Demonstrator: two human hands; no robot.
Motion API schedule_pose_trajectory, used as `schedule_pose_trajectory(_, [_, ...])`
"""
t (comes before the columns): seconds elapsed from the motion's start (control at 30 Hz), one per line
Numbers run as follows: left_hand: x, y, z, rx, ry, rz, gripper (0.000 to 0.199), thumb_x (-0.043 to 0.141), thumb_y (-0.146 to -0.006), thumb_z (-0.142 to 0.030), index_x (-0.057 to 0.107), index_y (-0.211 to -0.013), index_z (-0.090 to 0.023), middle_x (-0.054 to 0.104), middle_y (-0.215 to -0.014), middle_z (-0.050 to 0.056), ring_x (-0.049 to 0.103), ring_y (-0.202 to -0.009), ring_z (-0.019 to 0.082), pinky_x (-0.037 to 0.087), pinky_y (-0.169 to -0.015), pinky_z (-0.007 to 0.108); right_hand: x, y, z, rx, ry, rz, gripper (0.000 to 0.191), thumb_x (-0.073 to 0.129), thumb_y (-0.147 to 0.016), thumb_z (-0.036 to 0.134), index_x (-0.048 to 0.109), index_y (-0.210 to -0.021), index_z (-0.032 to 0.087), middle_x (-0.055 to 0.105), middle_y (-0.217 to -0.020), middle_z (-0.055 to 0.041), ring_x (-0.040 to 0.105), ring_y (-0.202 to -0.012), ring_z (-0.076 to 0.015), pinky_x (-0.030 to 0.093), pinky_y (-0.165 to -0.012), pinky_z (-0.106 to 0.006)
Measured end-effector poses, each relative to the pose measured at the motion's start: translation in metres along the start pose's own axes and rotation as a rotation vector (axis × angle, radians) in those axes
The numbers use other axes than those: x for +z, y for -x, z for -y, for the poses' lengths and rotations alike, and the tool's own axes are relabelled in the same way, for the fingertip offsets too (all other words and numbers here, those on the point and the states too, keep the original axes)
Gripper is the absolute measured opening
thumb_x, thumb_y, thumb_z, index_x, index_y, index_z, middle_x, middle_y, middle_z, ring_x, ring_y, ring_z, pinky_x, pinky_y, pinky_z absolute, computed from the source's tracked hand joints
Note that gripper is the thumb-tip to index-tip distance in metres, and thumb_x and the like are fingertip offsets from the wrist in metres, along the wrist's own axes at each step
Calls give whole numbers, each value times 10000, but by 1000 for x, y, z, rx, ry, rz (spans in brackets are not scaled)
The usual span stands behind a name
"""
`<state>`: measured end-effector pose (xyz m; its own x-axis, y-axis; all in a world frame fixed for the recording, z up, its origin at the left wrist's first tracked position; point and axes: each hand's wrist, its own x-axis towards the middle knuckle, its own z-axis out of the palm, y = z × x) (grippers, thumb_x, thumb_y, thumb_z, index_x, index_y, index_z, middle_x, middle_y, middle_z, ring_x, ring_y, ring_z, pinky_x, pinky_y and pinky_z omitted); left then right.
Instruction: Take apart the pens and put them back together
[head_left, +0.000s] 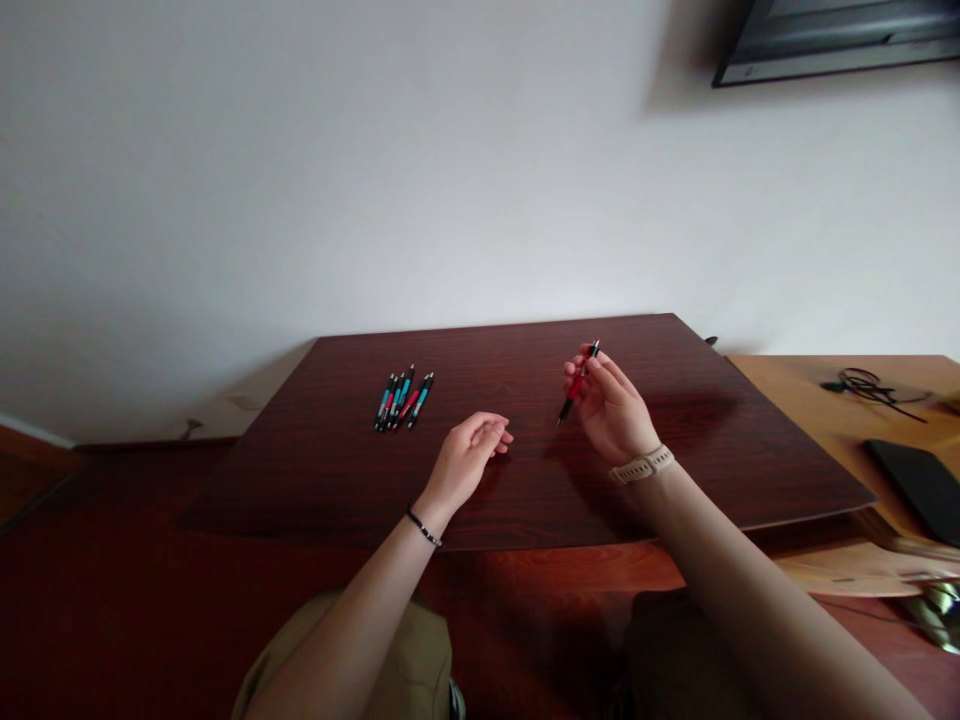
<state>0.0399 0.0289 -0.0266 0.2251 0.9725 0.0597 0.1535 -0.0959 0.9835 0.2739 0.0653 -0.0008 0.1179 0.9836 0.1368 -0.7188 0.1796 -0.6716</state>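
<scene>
A red pen (575, 388) with a black grip and black top is pinched between the thumb and fingers of my right hand (611, 400). It is held tilted above the right half of the dark wooden table (525, 500), tip pointing down and to the left. My left hand (472, 450) hovers over the middle of the table, its fingers curled together and its thumb against them, with nothing visible in it. To its upper left, several pens (405, 398) with turquoise or red barrels lie side by side in a loose group on the tabletop.
A lighter wooden desk (795, 385) adjoins the table on the right, bearing a coiled black cable (866, 385) and a flat black device (916, 485). Behind the table rises a white wall (375, 170), with a screen (855, 45) mounted at upper right.
</scene>
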Motion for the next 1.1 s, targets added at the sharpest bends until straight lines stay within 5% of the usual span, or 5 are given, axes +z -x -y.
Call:
schedule_pose_trajectory(0.1, [0,0,0,1,-8,-1,308,608,-1041,-454,725,-1141,-187,790,-1023,96,745,-894,205,583,-828,335,-1,2,0,-76,184,22,203,844,-904,298,747,-1080,275,799,-1119,-25,739,-1087,-176,593,-822,-276])
schedule_pose_trajectory(0.33, [-2,0,0,24,-42,3,273,612,-1037,-418,730,-1133,-191,793,-1023,92,750,-885,205,590,-852,352,-10,1,-1,-197,495,17,204,843,-917,328,736,-1063,234,829,-1133,-75,693,-775,-125,528,-684,-257])
schedule_pose_trajectory(0.57, [-4,1,-1,38,-49,-8,248,620,-1026,-394,736,-1105,-190,793,-1004,93,753,-877,208,596,-846,355,-24,-3,11,-268,677,103,193,886,-845,227,772,-1000,249,781,-1226,-79,750,-987,-198,604,-966,-378])
schedule_pose_trajectory(0.7, [-7,1,0,58,-67,-8,254,624,-1028,-402,754,-1086,-192,796,-998,94,754,-876,210,594,-840,351,-40,-6,22,-326,913,170,216,896,-757,130,821,-880,290,760,-1147,-52,720,-1048,-247,604,-1003,-411])
schedule_pose_trajectory(1.1, [-12,5,-6,71,-76,-17,248,615,-1034,-390,760,-1071,-193,798,-986,92,755,-870,213,588,-834,352,-97,-23,20,-368,1406,369,238,711,-902,208,821,-1076,326,759,-1275,-59,726,-1151,-303,581,-1018,-514])
